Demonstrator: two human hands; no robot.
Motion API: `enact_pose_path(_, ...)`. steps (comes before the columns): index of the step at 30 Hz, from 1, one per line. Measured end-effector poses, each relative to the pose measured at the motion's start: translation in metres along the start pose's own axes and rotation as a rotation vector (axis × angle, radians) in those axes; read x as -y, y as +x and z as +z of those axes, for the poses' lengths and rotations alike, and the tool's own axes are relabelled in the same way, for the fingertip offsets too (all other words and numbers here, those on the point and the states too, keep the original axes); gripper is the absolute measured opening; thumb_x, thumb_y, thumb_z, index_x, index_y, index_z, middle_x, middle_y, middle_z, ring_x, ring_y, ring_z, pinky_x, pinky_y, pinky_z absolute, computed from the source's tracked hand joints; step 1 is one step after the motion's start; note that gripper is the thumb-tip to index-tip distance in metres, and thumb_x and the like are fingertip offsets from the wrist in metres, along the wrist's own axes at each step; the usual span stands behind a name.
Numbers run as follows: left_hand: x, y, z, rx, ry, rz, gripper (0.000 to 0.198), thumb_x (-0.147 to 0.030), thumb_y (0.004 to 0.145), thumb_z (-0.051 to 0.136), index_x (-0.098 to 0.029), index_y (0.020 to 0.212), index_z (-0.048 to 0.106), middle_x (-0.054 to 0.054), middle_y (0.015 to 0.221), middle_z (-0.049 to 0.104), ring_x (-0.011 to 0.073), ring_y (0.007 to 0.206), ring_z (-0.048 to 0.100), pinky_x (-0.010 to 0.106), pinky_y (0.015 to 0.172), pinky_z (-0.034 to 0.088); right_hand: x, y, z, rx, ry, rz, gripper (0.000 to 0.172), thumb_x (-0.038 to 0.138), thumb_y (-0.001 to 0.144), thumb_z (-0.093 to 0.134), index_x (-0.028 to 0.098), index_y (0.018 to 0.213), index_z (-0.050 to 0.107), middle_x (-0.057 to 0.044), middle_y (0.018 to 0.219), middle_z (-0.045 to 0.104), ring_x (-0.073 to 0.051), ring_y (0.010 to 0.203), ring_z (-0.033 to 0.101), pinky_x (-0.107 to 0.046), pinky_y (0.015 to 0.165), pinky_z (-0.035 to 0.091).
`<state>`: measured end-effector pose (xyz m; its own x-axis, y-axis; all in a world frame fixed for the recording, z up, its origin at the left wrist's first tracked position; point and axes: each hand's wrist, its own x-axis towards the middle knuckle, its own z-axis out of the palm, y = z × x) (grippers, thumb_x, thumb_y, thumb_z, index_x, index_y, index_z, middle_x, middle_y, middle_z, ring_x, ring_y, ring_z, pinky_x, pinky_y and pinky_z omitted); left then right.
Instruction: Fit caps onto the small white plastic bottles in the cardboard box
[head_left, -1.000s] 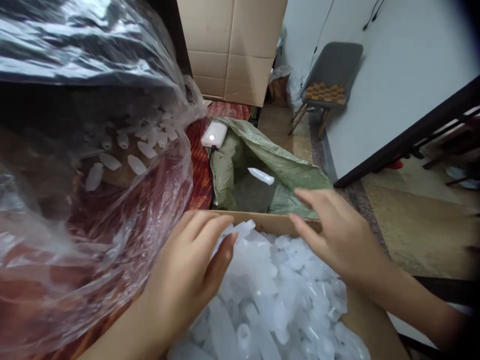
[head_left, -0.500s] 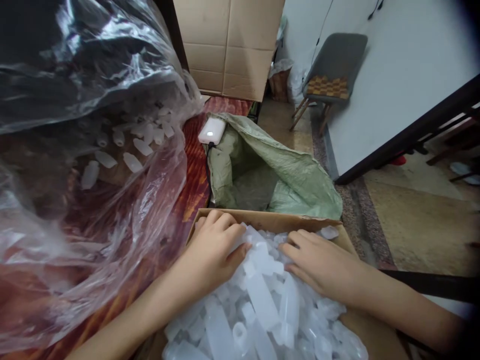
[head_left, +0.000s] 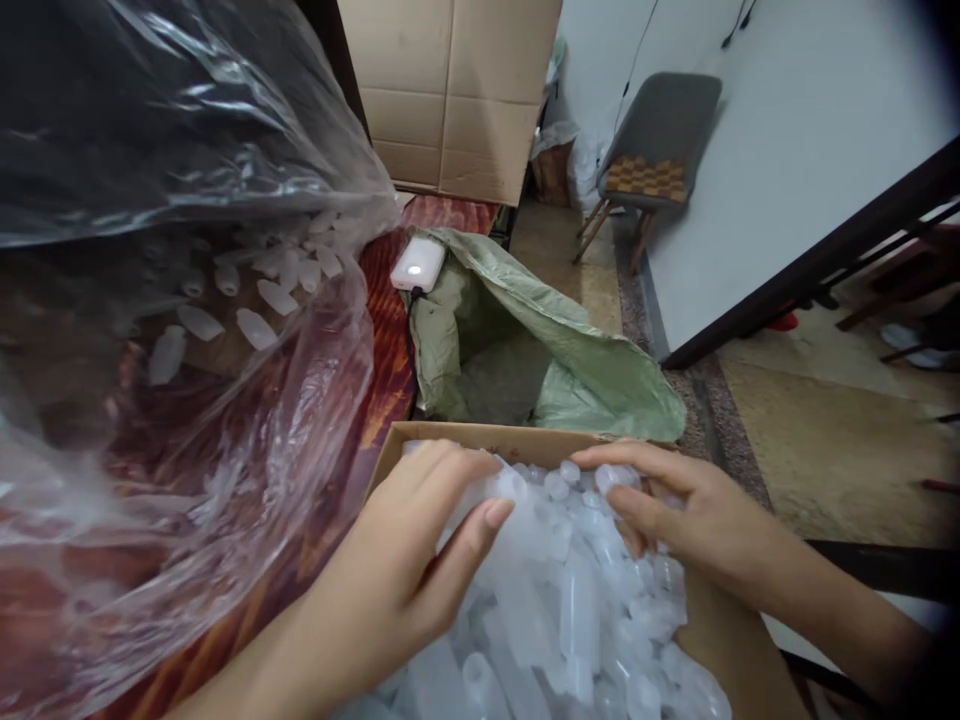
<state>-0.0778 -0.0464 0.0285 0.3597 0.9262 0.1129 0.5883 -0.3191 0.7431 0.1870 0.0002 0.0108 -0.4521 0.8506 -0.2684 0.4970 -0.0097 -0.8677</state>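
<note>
A cardboard box in front of me is heaped with small translucent white plastic bottles. My left hand is at the box's left side, thumb and index finger around a pale bottle whose end shows between them. The other left fingers are hidden behind the hand. At the right side, my right hand has its thumb and index finger about another bottle, end facing me; its remaining fingers curl underneath.
Left, a large clear plastic bag with more bottles lies on a red-brown patterned surface. Beyond the box, a green woven sack gapes, a white power bank with a cable on its rim. A grey chair stands farther back.
Both hands have come up from the heap. The left moved slightly towards me, thumb now raised; the right turned and shifted right, with a bottle between thumb and index finger.
</note>
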Motion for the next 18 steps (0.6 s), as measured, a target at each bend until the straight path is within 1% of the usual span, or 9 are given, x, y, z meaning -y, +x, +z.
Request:
enact_pose_path(2,-0.009,-0.003,-0.002,0.006,-0.067,-0.022,0.014,-0.024,0.099,0.043,-0.025,0.11,0.052,-0.002,0.101,0.06,0.0115,0.097,0.057,0.024,0.084,0.044,0.007,-0.003,0.007,0.07,0.303,0.067,0.033,0.048,0.093,0.055,0.024,0.116,0.06,0.005,0.056,0.056,-0.011,0.047,0.053,-0.023,0.049,0.044)
enact_pose_path(3,-0.012,-0.004,-0.002,0.008,-0.098,-0.028,0.013,-0.024,0.099,0.043,-0.024,0.107,0.053,-0.003,0.097,0.06,0.0106,0.094,0.058,0.023,0.081,0.045,0.01,-0.005,0.012,0.086,0.438,0.066,0.033,0.049,0.093,0.055,0.024,0.113,0.06,0.006,0.052,0.053,-0.01,0.045,0.051,-0.022,0.046,0.041)
enact_pose_path(4,-0.016,-0.005,-0.001,0.018,-0.126,-0.029,0.012,-0.024,0.099,0.042,-0.024,0.104,0.053,-0.003,0.093,0.06,0.0101,0.089,0.058,0.022,0.078,0.045,0.015,-0.006,0.017,0.091,0.539,0.048,0.033,0.05,0.092,0.056,0.024,0.111,0.06,0.006,0.052,0.053,-0.01,0.044,0.05,-0.02,0.044,0.039)
enact_pose_path(6,-0.02,-0.006,0.001,0.041,-0.161,-0.033,0.013,-0.025,0.099,0.042,-0.022,0.098,0.055,-0.003,0.087,0.06,0.0098,0.083,0.059,0.022,0.073,0.046,0.025,-0.007,0.029,0.065,0.615,-0.025,0.031,0.049,0.092,0.058,0.025,0.111,0.06,0.006,0.055,0.055,-0.009,0.046,0.051,-0.019,0.045,0.04)
enact_pose_path(10,-0.02,-0.009,0.006,0.124,-0.21,-0.029,0.018,-0.026,0.098,0.043,-0.02,0.092,0.058,-0.002,0.085,0.06,0.0111,0.081,0.059,0.024,0.074,0.046,0.046,-0.007,0.043,0.013,0.52,-0.168,0.025,0.038,0.094,0.06,0.034,0.118,0.057,0.005,0.072,0.064,-0.008,0.057,0.06,-0.019,0.054,0.049)
enact_pose_path(12,-0.019,-0.01,0.006,0.141,-0.238,-0.033,0.018,-0.025,0.098,0.043,-0.021,0.091,0.06,-0.003,0.084,0.061,0.0106,0.079,0.06,0.023,0.074,0.046,0.052,-0.007,0.045,0.036,0.457,-0.171,0.022,0.034,0.095,0.058,0.036,0.117,0.056,0.007,0.068,0.063,-0.008,0.056,0.061,-0.018,0.055,0.05)
enact_pose_path(14,-0.019,-0.011,0.006,0.119,-0.261,-0.031,0.013,-0.024,0.096,0.049,-0.021,0.092,0.061,-0.004,0.084,0.063,0.0097,0.079,0.061,0.022,0.074,0.046,0.055,-0.008,0.046,0.036,0.343,-0.198,0.021,0.03,0.094,0.059,0.037,0.114,0.057,0.009,0.064,0.06,-0.007,0.054,0.06,-0.017,0.054,0.05)
enact_pose_path(16,-0.018,-0.011,0.007,0.071,-0.276,-0.006,0.006,-0.024,0.092,0.056,-0.022,0.092,0.062,-0.004,0.086,0.065,0.009,0.077,0.062,0.02,0.074,0.047,0.054,-0.009,0.047,-0.024,0.187,-0.272,0.024,0.027,0.092,0.062,0.038,0.113,0.058,0.008,0.072,0.061,-0.006,0.054,0.059,-0.018,0.054,0.049)
enact_pose_path(18,-0.018,-0.011,0.008,0.01,-0.279,0.008,0.005,-0.025,0.09,0.061,-0.022,0.087,0.063,-0.005,0.081,0.064,0.008,0.071,0.06,0.019,0.068,0.046,0.051,-0.01,0.049,-0.107,0.056,-0.344,0.03,0.028,0.092,0.062,0.04,0.118,0.057,0.007,0.082,0.062,-0.007,0.059,0.06,-0.02,0.057,0.05)
